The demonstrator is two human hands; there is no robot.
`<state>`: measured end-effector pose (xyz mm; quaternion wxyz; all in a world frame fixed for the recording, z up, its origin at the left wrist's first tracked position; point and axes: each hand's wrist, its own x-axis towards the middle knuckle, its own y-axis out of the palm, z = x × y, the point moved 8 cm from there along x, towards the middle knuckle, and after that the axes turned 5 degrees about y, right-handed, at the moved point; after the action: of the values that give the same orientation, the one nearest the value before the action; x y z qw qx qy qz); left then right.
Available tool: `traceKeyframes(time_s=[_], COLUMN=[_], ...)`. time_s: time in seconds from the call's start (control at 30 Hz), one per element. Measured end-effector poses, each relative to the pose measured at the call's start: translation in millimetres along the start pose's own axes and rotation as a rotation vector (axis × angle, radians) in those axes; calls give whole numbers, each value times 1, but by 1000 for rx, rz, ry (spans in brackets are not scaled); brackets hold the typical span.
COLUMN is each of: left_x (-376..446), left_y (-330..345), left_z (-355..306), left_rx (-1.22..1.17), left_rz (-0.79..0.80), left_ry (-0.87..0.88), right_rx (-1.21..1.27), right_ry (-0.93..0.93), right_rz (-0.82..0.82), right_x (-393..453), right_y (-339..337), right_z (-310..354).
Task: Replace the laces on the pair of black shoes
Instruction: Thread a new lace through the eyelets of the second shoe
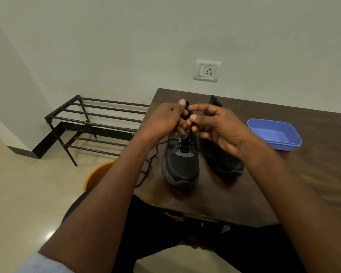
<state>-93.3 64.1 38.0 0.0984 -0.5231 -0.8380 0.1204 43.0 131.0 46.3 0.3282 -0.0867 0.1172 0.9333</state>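
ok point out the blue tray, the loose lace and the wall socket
blue tray point(274, 133): head view, on its inner floor
loose lace point(153, 154): head view, on the strand left of the shoe
wall socket point(207, 71): head view, on its faceplate

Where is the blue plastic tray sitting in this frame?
In the head view, the shallow blue plastic tray sits on the dark wooden table, right of the pair of black shoes and just beyond the person's right hand.

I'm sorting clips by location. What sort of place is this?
Likely a room in a home: a metal shoe rack by the plain wall, a wall socket, and a small wooden table on tiled floor.
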Motion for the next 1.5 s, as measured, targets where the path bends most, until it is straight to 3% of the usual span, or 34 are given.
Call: traceKeyframes(time_s=[0.13, 0.2, 0.27, 0.33, 0.4, 0.47, 0.53, 0.63, 0.7, 0.77, 0.83, 0.9, 0.97, 1.1, 1.2, 1.4, 1.5], left_x=[-9, -13, -15, -13, -9, -5, -3, -1, -1, -1, -1, 0, 2, 0, 1, 3, 7], left_y=[28, 34, 26, 10, -7, -14, -10, 4, 8, 5, -4, -11, -10, 3, -2, -1, -2], left_z=[-6, -13, -16, -15, -9, -7, -7, -9, -10, -9, -5, 0, 1, -3, -2, 5, 15], left_rx=[-403, -384, -308, -281, -291, -267, -227, -208, -207, -194, -138, -76, -69, -92, -65, 20, 56], left_rz=[176, 269, 263, 148, 18, -52, -60, -19, -5, -18, -57, -104, -111, -67, -99, -56, -107], left_ry=[-129, -102, -56, -47, -56, -52, -37, -15, -7, -16, -39, -49, -45, -13, -6, -6, -19], right_rx=[298, 385, 348, 78, -557, -1129, -1224, -828, -617, -660, -934, -1152, -1186, -750, -622, -704, -730], right_ry=[-75, -94, -89, -41, 17, 10, -104, -164, -154, -140, -79, -46, -94, -238, -229, -246, -280], right_rz=[31, -8, -151, -423, -720, -810, -664, -246, -127, -299, -557, -641, -520, -181, -256, -250, -328], right_x=[-7, -7, -6, -10, -18, -18, -9, -6, -5, -2, -5, -7, -3, 3, 9, 16, 18], right_y=[2, -7, -28, -62, -96, -98, -75, -21, -3, -19, -45, -53, -43, -2, -8, -5, -7], right_z=[17, 20, 19, 15, 20, 28, 28, 19, 10, 9, 13, 17, 14, 8, 1, -7, -9])
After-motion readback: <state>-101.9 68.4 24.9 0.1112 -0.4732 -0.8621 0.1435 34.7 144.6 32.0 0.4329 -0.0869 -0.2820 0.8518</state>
